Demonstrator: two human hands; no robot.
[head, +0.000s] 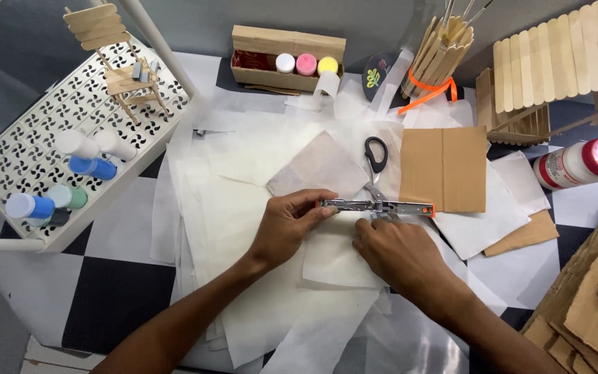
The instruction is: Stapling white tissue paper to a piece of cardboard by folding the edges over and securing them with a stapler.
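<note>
**Stapler over folded paper**

From the head camera, our left hand (286, 227) pinches the rear end of a metal stapler (375, 206), fingers closed on it. Our right hand (397, 251) presses flat, fingers spread, on a folded white paper sheet (333, 256) just under the stapler's orange tip. We cannot see any staple set yet, and many loose sheets lie unjoined. Scissors (375, 163) lie just behind. The checkered table (112, 291) also carries a cardboard piece (444, 168), a glue bottle (579, 163) and a white rack (29, 149) of paint bottles.
</note>
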